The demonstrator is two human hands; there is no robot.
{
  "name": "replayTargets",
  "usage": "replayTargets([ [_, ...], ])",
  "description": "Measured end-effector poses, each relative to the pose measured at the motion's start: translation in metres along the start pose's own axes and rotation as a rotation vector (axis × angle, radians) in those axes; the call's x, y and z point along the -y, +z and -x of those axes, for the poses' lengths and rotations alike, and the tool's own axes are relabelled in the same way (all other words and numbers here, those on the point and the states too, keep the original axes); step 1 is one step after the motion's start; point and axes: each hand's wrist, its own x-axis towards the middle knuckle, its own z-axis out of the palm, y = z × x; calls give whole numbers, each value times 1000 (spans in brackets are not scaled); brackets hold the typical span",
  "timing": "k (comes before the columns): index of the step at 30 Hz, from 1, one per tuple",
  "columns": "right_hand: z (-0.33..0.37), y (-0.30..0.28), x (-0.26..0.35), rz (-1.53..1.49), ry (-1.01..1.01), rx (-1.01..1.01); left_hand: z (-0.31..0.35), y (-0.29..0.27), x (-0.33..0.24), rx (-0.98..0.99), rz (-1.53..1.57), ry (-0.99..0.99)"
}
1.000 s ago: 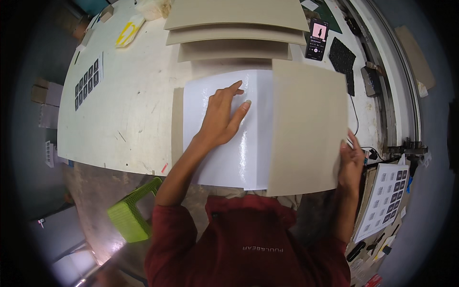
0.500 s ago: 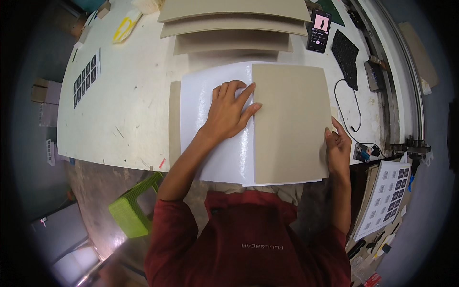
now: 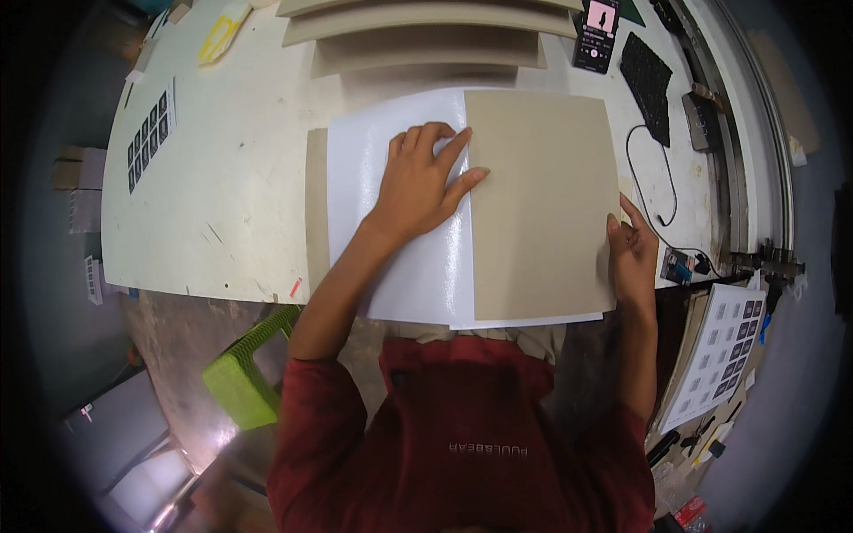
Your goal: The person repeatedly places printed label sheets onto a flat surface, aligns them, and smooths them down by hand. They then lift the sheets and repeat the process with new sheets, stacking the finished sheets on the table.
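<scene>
A glossy white sheet (image 3: 391,266) lies on the white worktable (image 3: 231,178), over a grey-brown board whose left strip (image 3: 315,213) shows. A second grey-brown board (image 3: 542,204) lies flat on the sheet's right half. My left hand (image 3: 426,182) presses flat on the white sheet, fingers spread, its fingertips at the board's left edge. My right hand (image 3: 633,253) rests against the board's right edge near its lower corner, fingers touching the edge.
Several grey-brown boards (image 3: 426,35) are stacked at the table's far side. A phone (image 3: 597,31) and a black pad (image 3: 647,84) lie at the far right, with a cable (image 3: 653,200). Label sheets (image 3: 149,133) lie left; a printed sheet (image 3: 720,346) and a green stool (image 3: 244,373) sit below.
The right-hand board has swung down and slid left onto the white sheet. My right hand followed its edge inward. My left hand stayed pressed on the sheet.
</scene>
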Motion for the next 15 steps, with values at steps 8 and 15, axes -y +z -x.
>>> replayTargets([
  [8,0,0,3,45,38,13,-4,-12,2,62,-9,65],
  [15,14,9,30,483,94,-150,-4,-13,-3,118,-45,46],
])
